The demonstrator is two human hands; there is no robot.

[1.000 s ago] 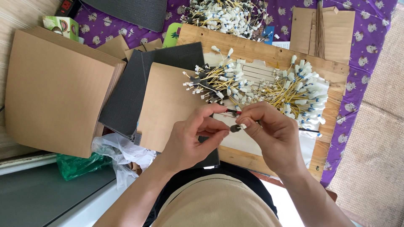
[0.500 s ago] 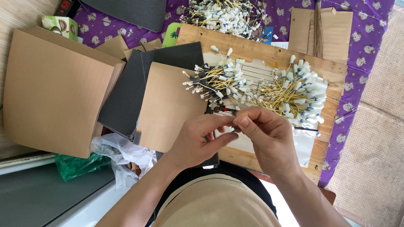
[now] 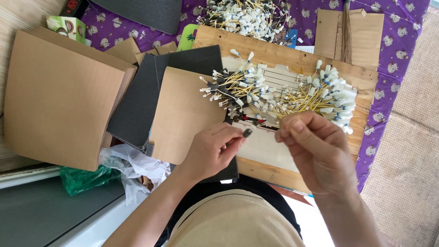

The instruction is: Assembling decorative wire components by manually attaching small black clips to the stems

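Note:
My left hand [image 3: 214, 148] pinches a small dark grey part [image 3: 247, 132] between thumb and fingertips, just above the wooden board [image 3: 270, 171]. My right hand [image 3: 315, 146] is to its right, fingers pinched together near the wire ends; what it holds is too small to tell. Behind both hands lie two heaps of yellow wires with white connectors, a left heap [image 3: 238, 89] and a right heap [image 3: 320, 98], on a pale sheet [image 3: 263, 146]. A short red and black wire [image 3: 249, 120] lies between the hands and the heaps.
A tan card sheet [image 3: 183, 114] and dark grey foam sheets [image 3: 137, 105] lie left of the board. A thick stack of brown cardboard [image 3: 59, 100] sits far left. Another connector pile [image 3: 247, 18] is at the back, on a purple patterned cloth [image 3: 393, 55]. Crumpled plastic bags [image 3: 128, 167] lie near my left arm.
My hands were joined on the small part; they have drawn apart. The left keeps the dark part, and the right has shifted right.

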